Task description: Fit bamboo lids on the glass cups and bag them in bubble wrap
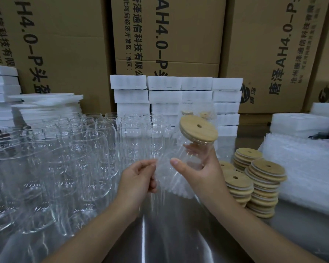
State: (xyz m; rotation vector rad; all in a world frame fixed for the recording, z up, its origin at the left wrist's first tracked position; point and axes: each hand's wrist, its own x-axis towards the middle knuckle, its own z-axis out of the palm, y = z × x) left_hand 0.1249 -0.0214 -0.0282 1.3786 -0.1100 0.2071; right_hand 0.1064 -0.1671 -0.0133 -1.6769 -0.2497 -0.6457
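Bamboo lid (198, 130), round, holed, capping clear glass cup (196, 162), filmy bubble wrap (165, 179)

My left hand (139, 179) and right hand (203, 173), both bare and ungloved, with both forearms uncovered as far back as they can be seen; the nail on my right thumb is cut short and plain.

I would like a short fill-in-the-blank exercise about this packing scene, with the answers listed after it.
The right hand holds the glass cup, whose bamboo lid has one round ____.
The left hand pinches the ____ wrap bag.
Spare lids stand in stacks to the ____ of the hands.
Empty glasses crowd the table on the ____.
Answers: hole, bubble, right, left.
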